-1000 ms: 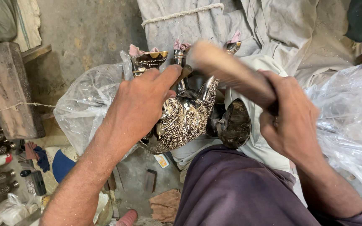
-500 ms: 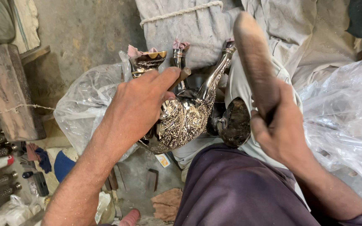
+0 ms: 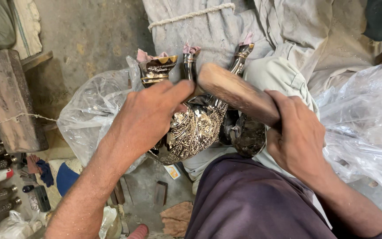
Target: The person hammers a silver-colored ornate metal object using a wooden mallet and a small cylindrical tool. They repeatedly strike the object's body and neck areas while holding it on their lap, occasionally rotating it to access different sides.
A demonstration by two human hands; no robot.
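While the left hand point(image 3: 149, 117) presses down on the engraved metal jug point(image 3: 195, 128), the right hand point(image 3: 295, 135) is wrapped around the handle end of a wooden mallet point(image 3: 237, 93), whose thick end lies across the top of the jug's body, touching or just above it; which of the 2 I cannot tell. The jug lies on its side across the person's lap, its neck and spout pointing away, with pink cloth point(image 3: 192, 48) stuffed into the openings. Fine patterning already covers the part of the belly that shows, so the decorating looks largely done there; how much of the far side is finished is hidden. A second dark metal piece point(image 3: 246, 135) sits just beside the jug, under the mallet.

Both forearms come in from the bottom of the view. The left wrist is bent forward, fingers spread and closed over the upper curve of the jug, thumb reaching toward the mallet. The right fist is clamped tight on the wood, knuckles up, mallet angled up and to the left.

Clear plastic sheets point(image 3: 93, 115) lie on both sides, and a wooden block point(image 3: 7, 99) with small tools sits at the far left on the floor.
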